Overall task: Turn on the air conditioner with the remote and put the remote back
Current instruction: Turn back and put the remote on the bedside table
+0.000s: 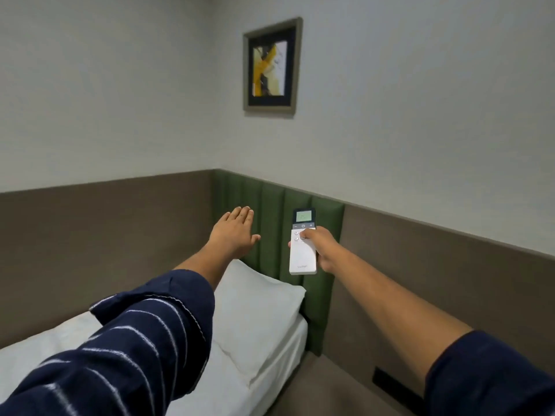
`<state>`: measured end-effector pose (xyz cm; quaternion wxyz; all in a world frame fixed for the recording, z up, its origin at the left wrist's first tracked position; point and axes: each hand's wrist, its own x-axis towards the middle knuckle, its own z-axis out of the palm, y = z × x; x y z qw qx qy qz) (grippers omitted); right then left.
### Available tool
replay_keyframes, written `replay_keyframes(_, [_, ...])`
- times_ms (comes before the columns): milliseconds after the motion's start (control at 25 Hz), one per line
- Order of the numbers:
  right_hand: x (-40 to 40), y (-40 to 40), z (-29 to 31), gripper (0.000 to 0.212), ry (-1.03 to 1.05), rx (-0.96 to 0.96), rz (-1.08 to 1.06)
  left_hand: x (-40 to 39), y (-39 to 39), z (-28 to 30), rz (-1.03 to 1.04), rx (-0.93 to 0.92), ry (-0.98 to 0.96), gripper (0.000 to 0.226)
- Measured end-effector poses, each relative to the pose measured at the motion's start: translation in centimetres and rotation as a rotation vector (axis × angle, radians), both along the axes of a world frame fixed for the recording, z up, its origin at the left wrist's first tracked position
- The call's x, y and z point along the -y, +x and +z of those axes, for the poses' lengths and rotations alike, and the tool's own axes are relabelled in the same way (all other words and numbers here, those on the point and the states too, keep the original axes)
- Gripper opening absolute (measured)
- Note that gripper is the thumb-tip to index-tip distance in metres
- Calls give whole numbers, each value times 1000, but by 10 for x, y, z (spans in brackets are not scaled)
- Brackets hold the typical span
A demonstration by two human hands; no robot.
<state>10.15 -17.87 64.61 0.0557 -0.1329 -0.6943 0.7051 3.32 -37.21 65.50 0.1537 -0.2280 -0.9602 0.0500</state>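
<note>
Here both arms reach forward over a bed. The right hand (319,246) grips a slim white rectangular remote with a dark top section (302,243), held upright in the air in front of the green padded headboard panel (271,217), well above the white pillow (258,313). Fingers wrap the remote's right side and back, one fingertip showing at its left edge; the thumb (307,235) lies across the front, on the round buttons just below the dark strip with the power symbol. The small greenish screen (303,217) at the remote's top is lit, digits too blurred to read. A brand mark near the bottom edge, not legible.

The left hand (234,234) is empty, spread flat, palm down, fingers together and thumb out to the right, hovering left of the remote and apart from it, above the pillow's far end. The left arm wears a navy sleeve with thin white stripes (135,340); a plain navy sleeve (492,376) shows at the right arm's lower edge, forearm bare.

The pillow rests on a white bed sheet (60,340), against the headboard. Brown wall panelling (105,235) runs along both walls. A framed abstract picture with yellow and black shapes (271,67) hangs on the pale wall above.
</note>
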Motion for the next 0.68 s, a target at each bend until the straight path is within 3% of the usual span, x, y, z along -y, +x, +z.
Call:
replay_keyframes(360, [-160, -21, -106, 32, -13, 149, -199, -189, -38, -124, -209, 193, -1, 69])
replay_keyframes(680, [-269, -30, -301, 36, -103, 438, -329, -306, -58, -305, -317, 418, -44, 67])
